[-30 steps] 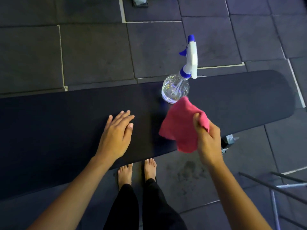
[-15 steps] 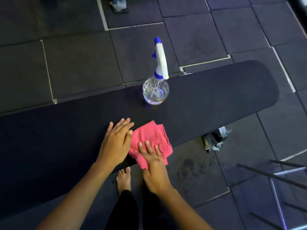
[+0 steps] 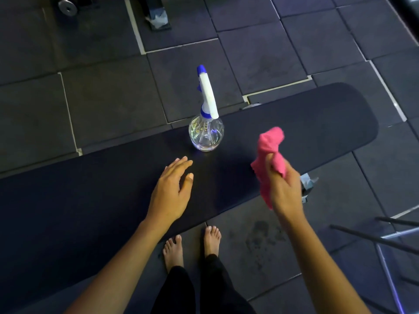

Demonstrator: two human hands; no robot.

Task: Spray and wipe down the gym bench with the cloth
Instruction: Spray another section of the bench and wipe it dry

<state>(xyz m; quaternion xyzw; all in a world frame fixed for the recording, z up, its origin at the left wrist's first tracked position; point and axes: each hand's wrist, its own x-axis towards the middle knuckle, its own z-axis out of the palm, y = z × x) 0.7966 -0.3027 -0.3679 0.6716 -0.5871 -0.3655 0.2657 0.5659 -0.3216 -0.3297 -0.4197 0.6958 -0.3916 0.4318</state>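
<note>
Pink cloth (image 3: 271, 143), bunched and held above the near edge of the bench (image 3: 90, 189) toward its rounded right end, gripped in the curled fingers of the right hand (image 3: 284, 191). Left hand (image 3: 170, 189), fingers straight and loosely spread, palm down over the pad's middle. Clear spray bottle (image 3: 206, 132), blue-and-white trigger head, upright at the far edge. Bare feet (image 3: 212, 240) on dark floor tiles (image 3: 113, 105).

Head camera looks steeply down, close over the bench (image 3: 294, 132).

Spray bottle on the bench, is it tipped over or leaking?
No. The spray bottle stands upright on the bench, with no puddle around it. Only a dark blotchy stain on the floor looks odd.
</note>
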